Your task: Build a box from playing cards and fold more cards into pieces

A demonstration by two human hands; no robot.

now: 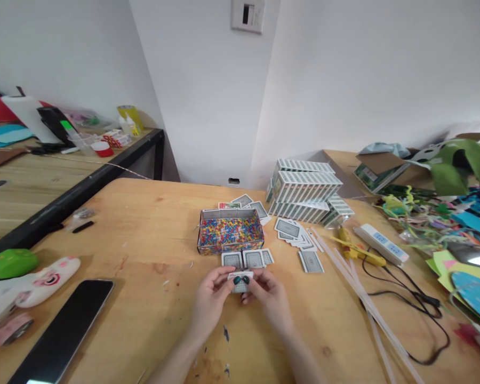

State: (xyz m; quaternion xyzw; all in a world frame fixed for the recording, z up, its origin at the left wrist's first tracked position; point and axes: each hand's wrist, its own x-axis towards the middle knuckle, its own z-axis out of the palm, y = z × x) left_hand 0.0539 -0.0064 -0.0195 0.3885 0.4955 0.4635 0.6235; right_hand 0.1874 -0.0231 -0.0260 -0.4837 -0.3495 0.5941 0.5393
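Note:
My left hand [211,300] and my right hand [269,296] meet at the middle of the wooden table [152,234], both pinching one playing card [240,281] between thumbs and fingertips. Just beyond the hands, three face-down cards [247,259] lie in a row. Behind them stands a small open box [230,230] with a multicoloured pattern. More loose cards [294,232] are scattered to its right.
Stacked card packs [304,194] stand at the back right. Glue sticks [356,282], a yellow glue gun [358,250], a power strip [380,243] and a black cable [420,304] lie to the right, by craft scraps [444,218]. A black phone [64,330] and toys [28,277] lie left.

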